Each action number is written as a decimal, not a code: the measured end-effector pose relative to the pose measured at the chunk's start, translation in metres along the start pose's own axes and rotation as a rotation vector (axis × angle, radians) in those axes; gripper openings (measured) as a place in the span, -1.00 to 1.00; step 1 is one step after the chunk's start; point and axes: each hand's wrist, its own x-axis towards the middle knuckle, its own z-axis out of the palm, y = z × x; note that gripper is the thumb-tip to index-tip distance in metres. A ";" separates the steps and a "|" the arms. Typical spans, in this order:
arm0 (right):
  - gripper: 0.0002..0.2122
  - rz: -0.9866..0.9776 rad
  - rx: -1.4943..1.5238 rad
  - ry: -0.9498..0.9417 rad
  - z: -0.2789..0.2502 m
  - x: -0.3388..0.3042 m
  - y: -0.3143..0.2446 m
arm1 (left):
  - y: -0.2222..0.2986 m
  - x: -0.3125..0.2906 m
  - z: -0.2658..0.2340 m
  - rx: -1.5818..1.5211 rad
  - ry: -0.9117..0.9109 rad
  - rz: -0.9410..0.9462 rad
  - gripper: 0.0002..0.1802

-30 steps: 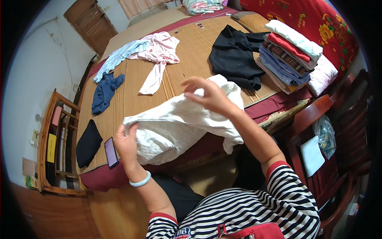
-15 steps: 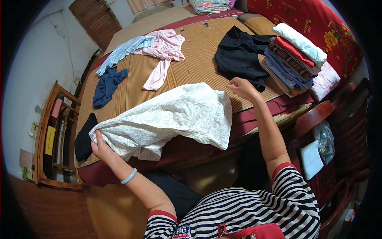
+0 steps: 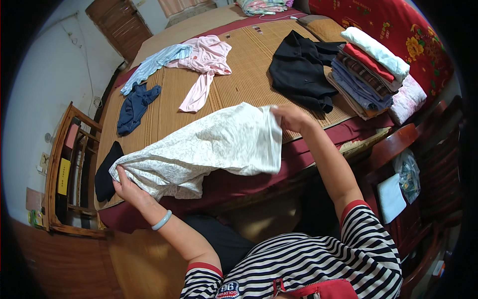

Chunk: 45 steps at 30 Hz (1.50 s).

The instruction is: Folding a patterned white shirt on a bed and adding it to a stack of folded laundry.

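**White garment stretched out over the near edge of the bed**

The left hand (image 3: 127,187) has its fingers curled shut on one bunched end of the white patterned garment (image 3: 209,147), low by the bed's near edge. The right hand (image 3: 294,118) pinches the opposite end, fingers closed on the cloth's upper corner, held higher and further over the woven bed mat (image 3: 239,84).

Between the two grips the garment hangs as a wide band, partly draped over the mat's near edge and the dark red bedding (image 3: 249,179) below it. Its long axis runs from lower left up to upper right, the left end crumpled, the right end spread flat with a straight hem falling downward.

To do this well, I judge both hands want even tension, so the crumpled left end opens out as flat as the right one, and the lower edge should clear the bed's side rather than drag.

Further off lie a black garment (image 3: 303,74), a pink top (image 3: 206,62), a blue piece (image 3: 135,104) and a folded stack (image 3: 368,70).
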 end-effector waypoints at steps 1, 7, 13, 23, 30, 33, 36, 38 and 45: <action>-0.69 -0.094 0.227 0.045 0.003 0.003 -0.005 | 0.001 0.000 -0.002 -0.002 0.004 0.004 -0.78; -0.74 -0.483 0.953 0.120 -0.038 0.013 -0.025 | -0.008 0.000 0.002 0.028 -0.039 -0.014 -0.80; -0.51 -0.295 0.502 0.126 -0.009 -0.017 -0.031 | -0.014 0.000 0.004 0.043 -0.126 -0.019 -0.80; -0.15 -0.067 -0.787 0.517 0.017 -0.047 -0.046 | -0.008 -0.004 0.006 0.093 -0.065 -0.007 -0.81; -0.50 -0.115 -0.310 0.019 0.007 -0.028 -0.036 | -0.009 -0.003 0.005 0.067 -0.072 -0.013 -0.82; -0.40 -0.442 0.461 0.017 0.007 -0.018 -0.038 | -0.010 -0.004 0.007 0.068 -0.078 -0.014 -0.82; -0.24 -0.425 0.567 0.145 0.023 -0.023 -0.035 | -0.010 -0.004 0.005 0.088 -0.076 -0.009 -0.82; -0.17 -0.431 0.353 0.087 0.024 -0.018 -0.028 | -0.012 -0.003 0.004 0.094 -0.073 -0.013 -0.82; -0.48 -0.384 -0.119 0.093 0.026 0.002 0.004 | -0.010 -0.002 0.003 0.076 -0.086 -0.029 -0.81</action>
